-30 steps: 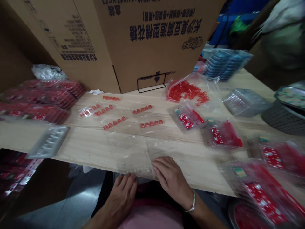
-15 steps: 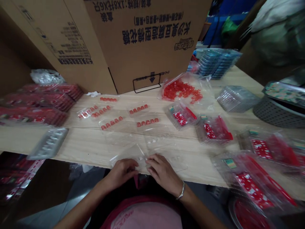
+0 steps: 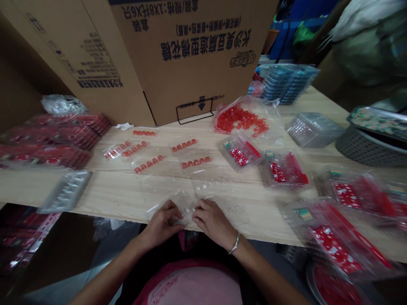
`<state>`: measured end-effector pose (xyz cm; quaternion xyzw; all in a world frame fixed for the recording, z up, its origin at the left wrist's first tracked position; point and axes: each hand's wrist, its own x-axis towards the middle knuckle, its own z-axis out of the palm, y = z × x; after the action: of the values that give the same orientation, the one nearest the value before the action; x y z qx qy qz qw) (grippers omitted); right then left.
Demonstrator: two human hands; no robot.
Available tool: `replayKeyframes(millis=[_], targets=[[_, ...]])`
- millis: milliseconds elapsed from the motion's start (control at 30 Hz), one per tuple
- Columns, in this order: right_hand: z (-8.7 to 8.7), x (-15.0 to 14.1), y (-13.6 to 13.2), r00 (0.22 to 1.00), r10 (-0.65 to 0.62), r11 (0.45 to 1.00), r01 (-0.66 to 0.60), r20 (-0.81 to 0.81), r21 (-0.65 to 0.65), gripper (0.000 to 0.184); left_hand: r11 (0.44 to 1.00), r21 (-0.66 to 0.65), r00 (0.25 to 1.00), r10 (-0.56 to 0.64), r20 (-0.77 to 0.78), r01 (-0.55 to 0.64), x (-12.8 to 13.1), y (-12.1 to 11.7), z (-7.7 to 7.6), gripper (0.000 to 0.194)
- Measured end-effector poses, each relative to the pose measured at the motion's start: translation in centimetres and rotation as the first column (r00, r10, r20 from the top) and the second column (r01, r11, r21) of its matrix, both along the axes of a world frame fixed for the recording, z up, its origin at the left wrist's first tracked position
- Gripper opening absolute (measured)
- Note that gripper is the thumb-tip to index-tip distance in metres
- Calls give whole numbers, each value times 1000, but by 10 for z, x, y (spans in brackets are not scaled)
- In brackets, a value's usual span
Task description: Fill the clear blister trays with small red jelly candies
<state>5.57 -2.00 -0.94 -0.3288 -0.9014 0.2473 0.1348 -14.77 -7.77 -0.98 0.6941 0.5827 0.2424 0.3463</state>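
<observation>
My left hand (image 3: 163, 222) and my right hand (image 3: 211, 220) meet at the near edge of the wooden table (image 3: 121, 190). Both pinch a clear plastic bag (image 3: 182, 203) that lies between them, its top lifted a little off the table. Just beyond lie more clear bags with rows of small red pieces (image 3: 195, 162), several of them spread across the middle of the table. I cannot tell whether anything is inside the bag in my hands.
A large cardboard box (image 3: 190, 55) stands at the back. An open bag of loose red pieces (image 3: 241, 120) lies right of centre. Red packed packets (image 3: 282, 173) trail off to the right. Red stacks (image 3: 57, 135) and an empty clear tray (image 3: 65, 191) lie left.
My left hand came up from below the table edge to the bag. Both hands closed on it and lifted its top edge.
</observation>
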Motion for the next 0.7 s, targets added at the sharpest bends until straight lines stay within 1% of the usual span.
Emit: replayKeyframes(millis=[200, 300, 400, 567, 700], targets=[[11, -7, 19, 986, 58, 993, -42, 157, -107, 8, 997, -60, 995, -49, -81, 45, 2, 11, 5, 25], [14, -11, 29, 976, 96, 985, -65, 197, -157, 9, 995, -77, 996, -67, -62, 62, 1, 14, 8, 25], [16, -13, 35, 969, 124, 980, -86, 215, -178, 9, 994, -81, 995, -83, -58, 78, 0, 14, 8, 24], [18, -15, 38, 955, 151, 981, -112, 256, -160, 12, 991, -77, 990, -117, -76, 111, -2, 15, 8, 22], [19, -18, 37, 945, 163, 985, -141, 285, -97, 12, 988, -78, 985, -138, -107, 130, 0, 15, 11, 21]])
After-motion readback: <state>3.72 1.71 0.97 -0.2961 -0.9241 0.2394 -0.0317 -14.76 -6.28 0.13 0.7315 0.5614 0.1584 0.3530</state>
